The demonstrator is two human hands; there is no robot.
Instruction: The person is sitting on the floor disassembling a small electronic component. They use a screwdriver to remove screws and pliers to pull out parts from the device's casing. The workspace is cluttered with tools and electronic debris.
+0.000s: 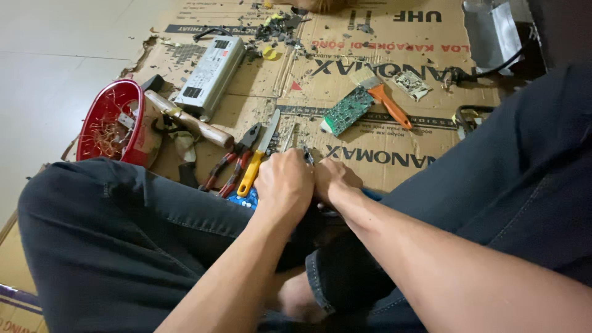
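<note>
Blue circuit board (pixel 242 198) sat low between both hands, mostly hidden under them.
Far left of the hands: red bowl (pixel 110 120) of wire scraps, then wooden-handled hammer (pixel 191 122) and grey power supply (pixel 209 66). Just left: red-handled pliers (pixel 231 163), yellow-handled knife (pixel 259 157). Left hand (pixel 285 185) and right hand (pixel 333 180) were fisted, pressed together; what they gripped couldn't be told. Up right: green board (pixel 346 111), orange-handled brush (pixel 383 98). All on cardboard (pixel 394 166).

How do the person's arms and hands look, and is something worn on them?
Both forearms are bare, with no sleeves in view. The left hand and right hand wear no gloves; no ring, watch or bracelet is visible. Dark blue-grey trousers cover the legs.
</note>
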